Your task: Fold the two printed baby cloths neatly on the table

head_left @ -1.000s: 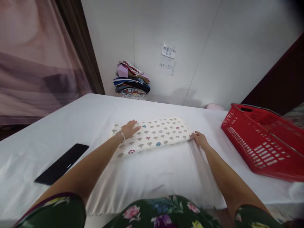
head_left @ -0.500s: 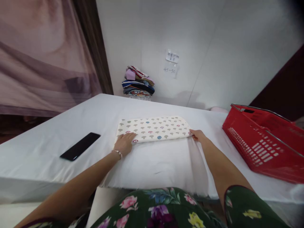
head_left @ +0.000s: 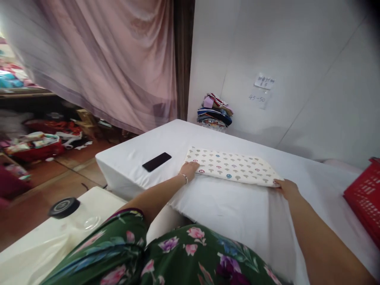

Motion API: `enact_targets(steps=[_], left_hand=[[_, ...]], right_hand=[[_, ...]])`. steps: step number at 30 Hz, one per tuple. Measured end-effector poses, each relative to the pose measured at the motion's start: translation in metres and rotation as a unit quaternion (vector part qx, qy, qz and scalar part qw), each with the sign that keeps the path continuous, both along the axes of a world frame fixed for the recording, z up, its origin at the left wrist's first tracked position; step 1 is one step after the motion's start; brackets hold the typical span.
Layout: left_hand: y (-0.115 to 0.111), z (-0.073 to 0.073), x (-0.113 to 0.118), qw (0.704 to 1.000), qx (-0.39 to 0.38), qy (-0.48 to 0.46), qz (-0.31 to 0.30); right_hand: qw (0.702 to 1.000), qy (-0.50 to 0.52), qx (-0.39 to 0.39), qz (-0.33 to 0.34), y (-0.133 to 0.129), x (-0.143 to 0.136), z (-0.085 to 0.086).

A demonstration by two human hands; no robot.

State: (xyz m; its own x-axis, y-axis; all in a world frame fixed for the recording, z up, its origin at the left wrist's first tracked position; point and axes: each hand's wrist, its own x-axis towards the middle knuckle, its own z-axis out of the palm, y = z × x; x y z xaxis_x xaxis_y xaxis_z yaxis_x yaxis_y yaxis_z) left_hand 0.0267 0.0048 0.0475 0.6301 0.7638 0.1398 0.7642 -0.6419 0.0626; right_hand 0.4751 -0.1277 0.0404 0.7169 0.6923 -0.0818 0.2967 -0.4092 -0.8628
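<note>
A folded cream cloth with a mushroom print lies flat on the white-covered table in front of me. My left hand rests palm down on its near left corner, fingers laid out over the fabric. At the opposite end, my right hand pinches the near right corner between thumb and fingers. Whether the cloth is a garment I cannot tell from its folded shape. A black phone lies to the left of my left hand, apart from it.
Against the wall stands a stack of folded clothes. A red plastic basket sits at the right. To my lower left, a clear jar with a black lid stands on a white surface. A pink curtain hangs at the back left.
My view has turned left, bringing the jar, floor and crates behind the curtain into sight and pushing the basket partly out. Both hands keep their places on the cloth.
</note>
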Motion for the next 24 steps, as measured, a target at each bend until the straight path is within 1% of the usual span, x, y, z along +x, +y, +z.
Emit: enact_targets(steps=[3,6,7,9,11,13,15,17,21,24], left_hand=[[0.000,0.005,-0.019,1.000,0.011,-0.001,0.000],[-0.003,0.003,-0.042,0.999,0.042,-0.010,0.004],[-0.004,0.001,-0.050,0.999,0.046,-0.008,0.010],[-0.003,-0.004,-0.063,0.999,0.046,-0.001,0.025],[0.001,-0.009,-0.071,0.999,0.044,0.003,0.029],[0.006,-0.013,-0.075,0.999,0.045,0.005,0.017],[0.010,-0.015,-0.075,0.999,0.049,-0.002,-0.006],[0.013,-0.017,-0.074,0.998,0.055,-0.022,-0.023],[0.016,-0.020,-0.075,0.995,0.061,-0.064,-0.042],[0.018,-0.024,-0.077,0.994,0.064,-0.074,-0.043]], right_hand=[[0.996,0.068,0.039,-0.041,-0.011,-0.008,-0.006],[0.984,0.145,0.089,-0.042,-0.035,-0.031,-0.016],[0.979,0.173,0.105,-0.037,-0.044,-0.042,-0.019],[0.956,0.252,0.147,-0.008,-0.064,-0.061,-0.023],[0.938,0.295,0.180,0.028,-0.081,-0.076,-0.023],[0.922,0.320,0.211,0.052,-0.094,-0.083,-0.021],[0.912,0.329,0.239,0.046,-0.102,-0.085,-0.020],[0.912,0.323,0.252,0.029,-0.105,-0.087,-0.020],[0.932,0.280,0.232,0.010,-0.099,-0.094,-0.026],[0.948,0.232,0.216,-0.016,-0.093,-0.098,-0.029]])
